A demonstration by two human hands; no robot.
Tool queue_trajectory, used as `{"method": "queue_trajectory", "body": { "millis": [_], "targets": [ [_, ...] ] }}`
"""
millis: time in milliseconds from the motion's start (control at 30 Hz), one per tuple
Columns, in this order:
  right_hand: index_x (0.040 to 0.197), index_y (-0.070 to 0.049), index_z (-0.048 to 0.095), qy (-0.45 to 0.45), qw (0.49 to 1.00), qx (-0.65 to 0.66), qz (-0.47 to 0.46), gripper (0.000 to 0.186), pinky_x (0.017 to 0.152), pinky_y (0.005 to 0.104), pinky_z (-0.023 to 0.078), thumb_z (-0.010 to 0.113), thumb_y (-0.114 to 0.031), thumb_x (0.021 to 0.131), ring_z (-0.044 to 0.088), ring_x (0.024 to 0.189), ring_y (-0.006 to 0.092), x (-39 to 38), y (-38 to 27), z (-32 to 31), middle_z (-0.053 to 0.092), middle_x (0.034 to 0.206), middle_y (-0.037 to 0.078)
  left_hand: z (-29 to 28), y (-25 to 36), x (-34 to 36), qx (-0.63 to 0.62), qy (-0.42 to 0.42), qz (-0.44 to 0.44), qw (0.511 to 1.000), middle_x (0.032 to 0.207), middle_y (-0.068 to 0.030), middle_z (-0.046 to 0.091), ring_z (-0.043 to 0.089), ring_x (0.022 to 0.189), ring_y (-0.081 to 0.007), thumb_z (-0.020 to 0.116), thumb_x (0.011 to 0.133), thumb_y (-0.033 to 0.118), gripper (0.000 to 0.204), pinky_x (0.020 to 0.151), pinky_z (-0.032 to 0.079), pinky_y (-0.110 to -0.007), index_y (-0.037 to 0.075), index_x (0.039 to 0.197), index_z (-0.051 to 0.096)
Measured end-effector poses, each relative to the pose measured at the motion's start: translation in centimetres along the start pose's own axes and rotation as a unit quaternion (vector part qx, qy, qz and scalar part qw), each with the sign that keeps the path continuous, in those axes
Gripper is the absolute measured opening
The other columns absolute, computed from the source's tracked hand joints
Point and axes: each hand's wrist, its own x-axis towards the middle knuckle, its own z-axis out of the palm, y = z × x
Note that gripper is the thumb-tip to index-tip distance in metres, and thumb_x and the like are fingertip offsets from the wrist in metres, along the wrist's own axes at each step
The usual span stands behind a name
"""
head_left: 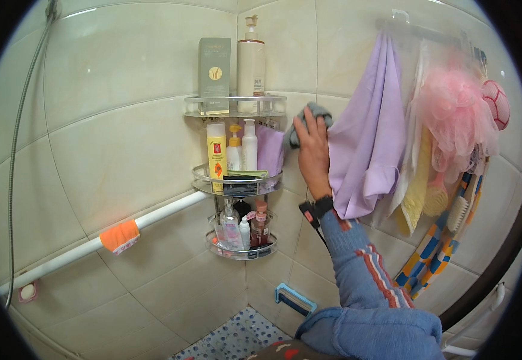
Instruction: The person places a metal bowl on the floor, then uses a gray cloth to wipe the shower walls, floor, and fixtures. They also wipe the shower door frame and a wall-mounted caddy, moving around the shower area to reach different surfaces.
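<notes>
My right hand [312, 144] reaches up from the lower right in a blue sleeve, its fingers over a grey cloth [295, 135] held against the tiled wall. It is just right of a three-tier metal corner shelf [195, 173] holding several bottles, a green box [214, 66] and a lilac item [270, 149]. Beside my fingers hangs a lilac towel [372, 138]. My left hand is out of sight.
A white pipe [165, 207] with an orange cloth [118, 236] crosses the left wall, near a shower hose [24, 102]. At right hang a pink mesh puff [456, 114] and a brush [458, 213]. A blue-framed tool [294, 300] is low by the dotted mat [219, 336].
</notes>
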Motion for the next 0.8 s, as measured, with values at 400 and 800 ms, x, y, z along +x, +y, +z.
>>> {"method": "queue_trajectory", "body": {
  "millis": [400, 800],
  "targets": [
    [0.133, -0.011, 0.068, 0.03, 0.999, -0.019, 0.039, 0.056, 0.117, 0.0448, 0.039, 0.056, 0.009, 0.082, 0.049, 0.138, 0.0376, -6.3, -0.8, -2.0, 0.053, 0.154, 0.008, -0.4, -2.9, -0.7, -0.054, 0.013, -0.055, 0.997, 0.148, -0.0147, 0.058, 0.061, 0.128, -0.0251, 0.049, 0.111, 0.038, 0.055, 0.109, 0.048, -0.041, 0.002, 0.153, 0.046],
    [0.129, -0.008, 0.065, 0.213, 0.897, 0.362, 0.138, 0.064, 0.113, 0.0417, 0.043, 0.052, 0.016, 0.071, 0.055, 0.132, 0.0406, 0.8, -11.5, -2.7, 0.058, 0.142, 0.019, 0.5, -2.8, 5.7, -0.008, -0.059, -0.029, 0.998, 0.146, -0.0135, 0.059, 0.06, 0.131, -0.025, 0.05, 0.11, 0.035, 0.052, 0.109, 0.049, -0.04, 0.003, 0.152, 0.048]
  ]
}}
